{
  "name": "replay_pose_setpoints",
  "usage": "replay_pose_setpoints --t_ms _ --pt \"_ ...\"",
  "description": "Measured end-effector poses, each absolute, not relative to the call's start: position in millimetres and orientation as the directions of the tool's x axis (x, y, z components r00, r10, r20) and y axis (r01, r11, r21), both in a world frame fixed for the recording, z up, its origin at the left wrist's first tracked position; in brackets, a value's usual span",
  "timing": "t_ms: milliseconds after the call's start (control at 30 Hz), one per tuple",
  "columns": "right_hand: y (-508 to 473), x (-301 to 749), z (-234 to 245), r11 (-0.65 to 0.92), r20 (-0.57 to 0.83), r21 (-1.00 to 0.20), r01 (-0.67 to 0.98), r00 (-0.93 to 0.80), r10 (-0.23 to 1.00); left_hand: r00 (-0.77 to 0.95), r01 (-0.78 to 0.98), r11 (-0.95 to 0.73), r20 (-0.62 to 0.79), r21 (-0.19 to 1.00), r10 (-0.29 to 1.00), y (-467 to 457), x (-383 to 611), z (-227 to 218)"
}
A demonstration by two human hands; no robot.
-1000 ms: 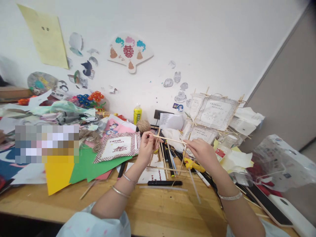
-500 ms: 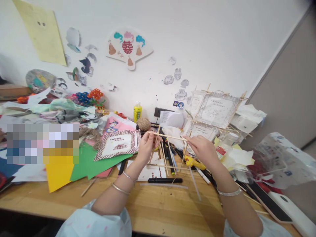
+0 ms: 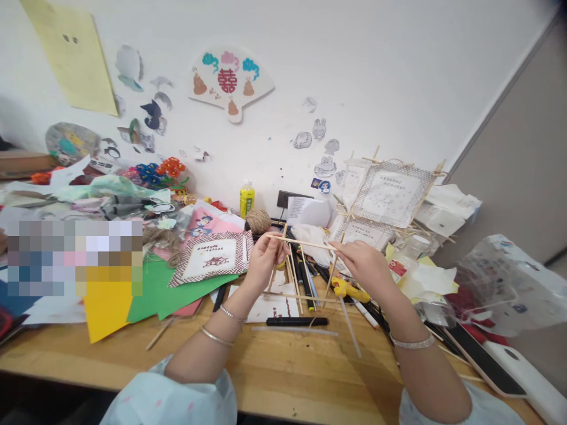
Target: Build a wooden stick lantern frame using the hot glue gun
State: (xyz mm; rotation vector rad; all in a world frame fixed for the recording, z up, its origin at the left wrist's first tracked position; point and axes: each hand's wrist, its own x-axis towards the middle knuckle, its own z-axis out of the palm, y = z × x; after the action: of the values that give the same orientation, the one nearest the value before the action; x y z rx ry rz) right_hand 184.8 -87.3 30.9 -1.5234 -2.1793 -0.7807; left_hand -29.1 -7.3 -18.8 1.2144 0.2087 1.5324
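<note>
Both hands hold up a four-sided frame of thin wooden sticks (image 3: 305,242) above the table. My left hand (image 3: 267,258) pinches its upper left corner, where two sticks cross. With fingertips pressed together, my right hand (image 3: 364,263) grips the upper right corner. The frame's lower stick (image 3: 319,299) hangs over a white paper (image 3: 259,308) with dark red marks. A yellow glue gun (image 3: 349,290) lies behind the right side of the frame. In front of the paper are a black marker (image 3: 296,321) and a translucent glue stick (image 3: 295,332). My fingers partly hide the corner joints.
Green paper (image 3: 190,302), yellow paper (image 3: 108,316) and a patterned picture panel (image 3: 212,258) lie left. Behind stand a ball of twine (image 3: 257,222) and a yellow bottle (image 3: 247,199). Stick-framed pictures (image 3: 392,192), a clear plastic bag (image 3: 509,289) and a phone (image 3: 485,360) are on the right.
My hands keep the same grip on the stick frame. The right hand and the frame's right side have shifted very slightly; the view has moved a little.
</note>
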Motion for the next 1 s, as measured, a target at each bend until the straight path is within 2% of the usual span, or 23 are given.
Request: replay_pose_setpoints --t_ms 300,500,733,1000 --pt "-93 175 36 0.271 0.666 0.143 0.952 -0.295 0.686 0.148 -0.616 -0.384 0.580 0.688 0.801 -10 -29 -18" --pt "-88 174 27 0.282 0.749 0.040 0.959 -0.215 0.627 0.148 -0.612 -0.390 0.585 0.688 0.798 -7 -29 -19" --pt "-88 174 24 0.307 0.798 0.054 0.950 -0.226 0.558 0.150 -0.594 -0.384 0.567 0.706 0.810 -7 -30 -20" --pt "-90 172 23 0.321 0.814 0.011 0.947 -0.194 0.547 0.155 -0.596 -0.364 0.547 0.716 0.823 -7 -30 -21"
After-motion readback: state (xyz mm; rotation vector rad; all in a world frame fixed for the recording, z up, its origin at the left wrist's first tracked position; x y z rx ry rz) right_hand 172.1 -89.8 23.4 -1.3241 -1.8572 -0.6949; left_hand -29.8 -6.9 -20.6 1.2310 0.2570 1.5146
